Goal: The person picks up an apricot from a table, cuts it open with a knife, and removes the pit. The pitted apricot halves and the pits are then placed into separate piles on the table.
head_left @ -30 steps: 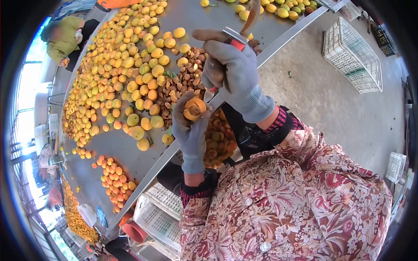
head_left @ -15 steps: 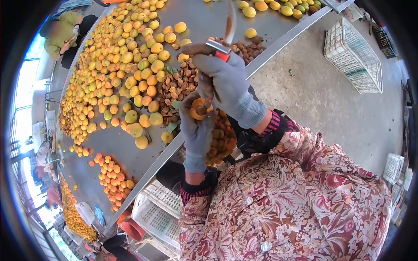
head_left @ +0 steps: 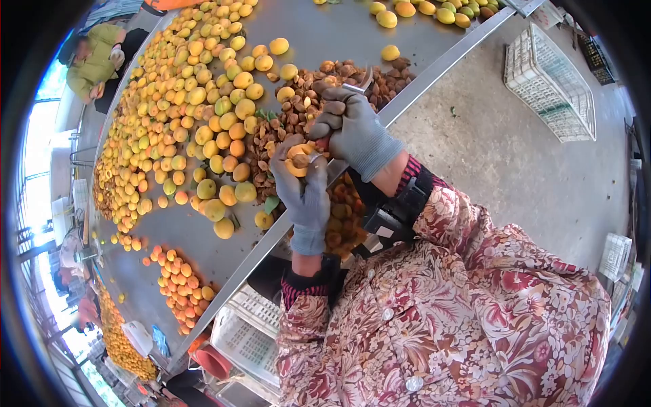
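In a grey glove, my left hand [head_left: 303,197] holds an apricot half [head_left: 296,160] with the brown pit showing in its flesh. My right hand [head_left: 357,129], gloved too, is closed round a red-handled tool whose metal blade [head_left: 367,80] sticks out above the fist. The fist touches the side of the apricot; the tool's lower end is mostly hidden by the fingers. Brown pits [head_left: 271,136] are heaped on the metal table [head_left: 254,261] just beyond both hands. Below my hands, cut fruit [head_left: 342,210] shows in a container.
Many whole apricots [head_left: 196,95] cover the table to the left, with a smaller orange pile [head_left: 182,278] near its edge. A white crate [head_left: 549,88] stands on the floor at right, and more crates [head_left: 254,332] are under the table. A co-worker [head_left: 95,64] is across the table.
My right hand has turned and come down to the apricot, and the curved blade no longer points high up. The apricot has shifted slightly up and left with my left hand.
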Motion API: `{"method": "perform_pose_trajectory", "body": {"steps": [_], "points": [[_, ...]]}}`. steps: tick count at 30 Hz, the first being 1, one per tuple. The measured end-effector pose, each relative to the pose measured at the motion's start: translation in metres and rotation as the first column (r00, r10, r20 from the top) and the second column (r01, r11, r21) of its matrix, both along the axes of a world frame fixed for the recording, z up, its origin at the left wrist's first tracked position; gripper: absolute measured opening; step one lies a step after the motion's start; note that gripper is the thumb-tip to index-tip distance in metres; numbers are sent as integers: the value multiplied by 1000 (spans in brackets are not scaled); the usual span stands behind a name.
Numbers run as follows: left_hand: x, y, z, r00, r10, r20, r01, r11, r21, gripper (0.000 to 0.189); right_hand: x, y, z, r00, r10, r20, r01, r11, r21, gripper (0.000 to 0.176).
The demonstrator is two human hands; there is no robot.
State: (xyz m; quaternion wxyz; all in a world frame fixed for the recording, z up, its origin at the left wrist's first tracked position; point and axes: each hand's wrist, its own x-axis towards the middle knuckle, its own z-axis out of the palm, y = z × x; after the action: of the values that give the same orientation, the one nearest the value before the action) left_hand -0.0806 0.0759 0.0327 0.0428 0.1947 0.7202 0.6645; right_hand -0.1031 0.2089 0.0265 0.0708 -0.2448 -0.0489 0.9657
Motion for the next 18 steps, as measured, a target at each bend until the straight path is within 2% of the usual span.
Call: {"method": "perform_pose_trajectory", "body": {"steps": [2,3,4,5,7,8,9,10,11,12,13,14,15,17,18], "points": [[-1,7,-17,998,43,-48,-40,998,54,36,-9,-3,-4,1000,-13,-24,3,928,-372,5],[4,9,-23,992,88,-94,-77,991,112,37,-5,-5,2,999,-20,-25,10,929,-369,5],[4,12,-21,995,101,-10,-99,989,105,39,-6,-7,11,998,-55,17,57,971,-231,3],[3,15,-18,996,93,-9,-92,990,105,39,-7,-6,19,994,-96,56,101,991,-85,4],[0,15,-11,986,80,146,-90,994,69,18,-10,-4,16,992,-123,7,123,987,-100,10],[-7,11,-19,986,84,141,-95,993,72,18,-13,-1,11,987,-140,-81,134,988,-80,10],[-20,4,-32,979,39,-199,-62,992,-114,14,-15,3,7,973,-152,-172,143,988,-63,11],[-19,-4,-30,863,-73,-499,-90,952,-294,13,-2,6,22,977,-148,-154,155,987,35,11],[-22,-6,-24,864,-64,-499,-101,950,-297,13,1,11,24,979,-137,-153,143,989,32,11],[-24,-11,-18,999,-28,-24,26,997,-72,14,5,13,25,980,-133,-146,153,978,141,12],[-27,-15,-11,890,-106,444,19,980,197,15,7,13,25,982,-126,-143,159,956,247,12],[-32,-14,-6,731,-138,668,-91,951,296,17,12,14,26,993,-84,-81,106,938,329,15],[-35,-12,-8,735,-129,666,-102,950,295,17,17,14,24,994,-72,-84,96,940,327,15],[-41,-8,-14,600,25,800,-239,959,150,17,25,11,18,998,56,-4,-48,878,476,18],[-46,-11,-15,615,6,789,-172,977,127,17,27,7,13,999,52,-17,-38,891,452,18]]}}
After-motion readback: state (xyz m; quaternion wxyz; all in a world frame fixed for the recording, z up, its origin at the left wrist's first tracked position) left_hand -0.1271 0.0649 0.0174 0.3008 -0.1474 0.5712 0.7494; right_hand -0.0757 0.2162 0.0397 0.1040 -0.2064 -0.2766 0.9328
